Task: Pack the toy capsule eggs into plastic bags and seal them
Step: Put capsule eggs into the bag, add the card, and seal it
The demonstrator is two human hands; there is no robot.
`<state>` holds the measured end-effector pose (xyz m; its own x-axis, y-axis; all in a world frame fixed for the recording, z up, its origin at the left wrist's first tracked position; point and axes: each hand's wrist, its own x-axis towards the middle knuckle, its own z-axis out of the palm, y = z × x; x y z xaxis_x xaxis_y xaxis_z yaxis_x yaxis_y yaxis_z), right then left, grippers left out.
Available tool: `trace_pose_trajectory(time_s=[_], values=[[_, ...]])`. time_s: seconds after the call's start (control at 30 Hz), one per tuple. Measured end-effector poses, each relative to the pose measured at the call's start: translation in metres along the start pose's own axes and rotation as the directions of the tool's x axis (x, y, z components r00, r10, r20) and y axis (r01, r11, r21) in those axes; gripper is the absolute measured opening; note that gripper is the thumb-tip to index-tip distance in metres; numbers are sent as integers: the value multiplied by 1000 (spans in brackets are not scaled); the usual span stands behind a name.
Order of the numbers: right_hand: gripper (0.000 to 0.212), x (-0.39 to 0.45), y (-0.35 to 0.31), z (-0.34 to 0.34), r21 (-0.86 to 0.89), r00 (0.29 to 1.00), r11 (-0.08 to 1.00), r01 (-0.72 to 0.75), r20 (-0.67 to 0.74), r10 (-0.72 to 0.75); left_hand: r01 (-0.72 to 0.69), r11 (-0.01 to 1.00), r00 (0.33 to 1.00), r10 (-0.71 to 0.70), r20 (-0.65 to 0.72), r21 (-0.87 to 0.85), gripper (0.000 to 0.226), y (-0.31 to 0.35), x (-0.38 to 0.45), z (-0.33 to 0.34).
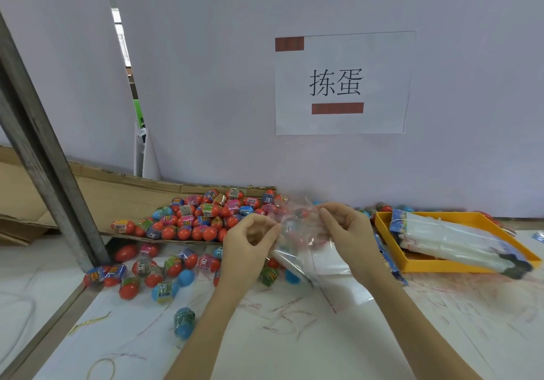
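white sign [343, 83] reads "拣蛋"; left hand [250, 239] and right hand [347, 232] pinch clear bag [306, 250].

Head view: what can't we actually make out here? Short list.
- Contents of the clear plastic bag: motion blur; both hands, left hand and right hand, pinch it, so any egg count is unreadable.
- Whether that bag is sealed: blurred, fingers cover the top.
- Labels on the capsule eggs: too small.
- Floor of the yellow tray: hidden by a bundle of bags.
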<state>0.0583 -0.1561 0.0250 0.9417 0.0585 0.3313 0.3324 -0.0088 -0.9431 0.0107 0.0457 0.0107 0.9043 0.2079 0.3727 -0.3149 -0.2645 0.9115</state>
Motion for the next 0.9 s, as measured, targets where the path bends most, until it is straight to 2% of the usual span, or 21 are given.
trace_pose_trajectory(time_s=[0.13,0.23,0.27,0.33,0.4,0.5,0.57,0.67,0.73,0.8,0.83,0.9], values=[[13,3,12,-3,-377,988,926,18,-133,-74,-5,997,993,13,-121,73,4,-2,1,-2],[23,2,18,-5,-665,992,746,-30,-109,-58,-3,1000,980,8,-201,26,4,-2,3,-6],[20,1,19,-4,-730,989,683,-29,-120,-86,-3,1000,978,6,-209,16,6,-2,4,-7],[12,2,15,-4,-757,968,654,-7,-169,-185,-5,1000,977,6,-212,6,12,-3,5,-8],[8,4,9,-5,-683,949,730,33,-208,-238,-14,1000,982,13,-187,-8,19,-3,6,-7],[16,5,7,-4,-474,977,880,14,-181,-113,-3,999,990,-2,-139,-35,23,-4,6,-3],[23,3,7,-1,-421,995,907,-9,-96,-35,16,1000,994,-18,-107,-20,25,-6,7,-3],[22,2,8,2,-452,999,891,-27,25,43,30,999,998,-31,-60,-16,29,-6,7,-3],[19,0,6,4,-230,981,962,-149,84,173,36,999,997,-39,-69,-38,29,-2,4,-4],[18,-3,3,6,-21,970,980,-199,139,200,110,986,992,-117,-45,-125,25,-2,5,-5],[20,-4,2,7,19,971,982,-189,154,184,176,960,983,-182,-7,-218,24,3,5,-7],[33,-4,0,8,132,950,962,-238,239,202,285,879,958,-269,95,-381,23,11,4,-6]])
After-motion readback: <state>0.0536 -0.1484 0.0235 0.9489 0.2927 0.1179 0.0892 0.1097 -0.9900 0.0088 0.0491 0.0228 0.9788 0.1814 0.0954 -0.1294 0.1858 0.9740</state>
